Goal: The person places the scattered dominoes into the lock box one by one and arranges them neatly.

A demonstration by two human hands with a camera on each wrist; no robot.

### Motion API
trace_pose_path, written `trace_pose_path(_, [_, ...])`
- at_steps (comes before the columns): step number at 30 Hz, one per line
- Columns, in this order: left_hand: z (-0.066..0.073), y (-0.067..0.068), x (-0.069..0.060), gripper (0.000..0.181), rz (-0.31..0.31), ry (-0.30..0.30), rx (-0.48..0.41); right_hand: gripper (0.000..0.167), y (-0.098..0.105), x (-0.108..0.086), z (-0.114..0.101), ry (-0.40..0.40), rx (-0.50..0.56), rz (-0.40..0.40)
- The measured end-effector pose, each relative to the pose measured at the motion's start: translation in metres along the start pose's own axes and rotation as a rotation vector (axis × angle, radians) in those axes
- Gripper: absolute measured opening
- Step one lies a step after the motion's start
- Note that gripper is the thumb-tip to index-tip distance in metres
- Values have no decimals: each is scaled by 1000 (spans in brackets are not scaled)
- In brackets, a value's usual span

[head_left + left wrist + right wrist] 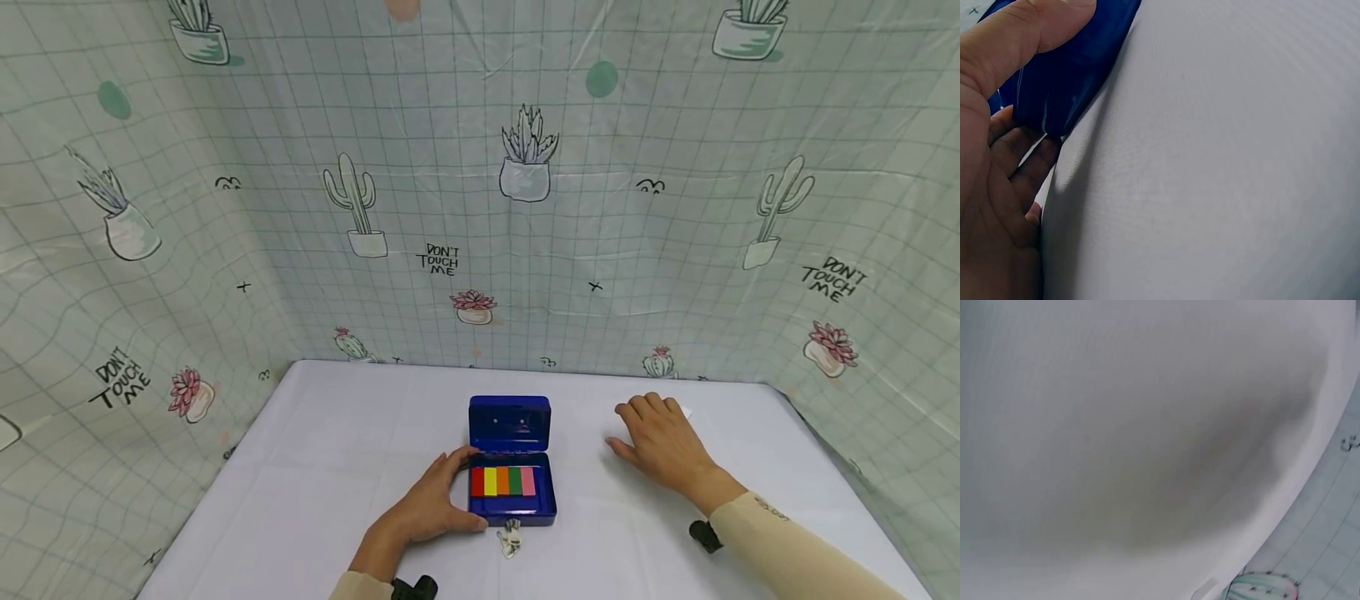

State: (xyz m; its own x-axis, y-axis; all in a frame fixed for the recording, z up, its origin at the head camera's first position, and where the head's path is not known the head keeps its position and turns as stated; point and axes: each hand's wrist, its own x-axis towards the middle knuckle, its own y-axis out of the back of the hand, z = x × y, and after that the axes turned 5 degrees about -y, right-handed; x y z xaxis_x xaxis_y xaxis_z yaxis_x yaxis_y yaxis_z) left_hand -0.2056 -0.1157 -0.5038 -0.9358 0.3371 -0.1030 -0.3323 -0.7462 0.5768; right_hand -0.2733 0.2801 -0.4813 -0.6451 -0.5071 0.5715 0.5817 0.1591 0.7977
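Note:
A small blue cash box (pixel 551 492) stands on the white table with its lid (pixel 510 404) tipped up at the back. Inside lies a row of coloured blocks or strips (pixel 503 481) in red, yellow, orange, green and pink. Keys (pixel 510 540) hang at the box's front. My left hand (pixel 427 504) holds the box's left side, thumb at the front corner and fingers towards the back; its thumb (pixel 1029 37) shows against the blue wall in the left wrist view. Off to the right, my right hand (pixel 667 442) hovers with loosely bent fingers, apart from the box.
White cloth covers the table (pixel 352 433). A small white thing (pixel 686 412) shows just behind the right hand, its kind unclear; a white corner (pixel 1205 590) appears in the right wrist view. A cactus-printed curtain (pixel 450 208) hangs around the back and sides.

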Motion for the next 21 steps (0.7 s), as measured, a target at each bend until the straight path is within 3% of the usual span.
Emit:
trace_pose_path(4, [0, 0, 0, 105, -4, -2, 0, 46, -2, -5, 22, -31, -25, -10])
trace_pose_path(14, [-1, 0, 1, 105, -7, -13, 11, 50, -6, -25, 69, -161, -73, -125])
trace_pose_path(21, [-1, 0, 0, 105, -5, -12, 7, 52, -9, -31, 91, -252, -68, -251])
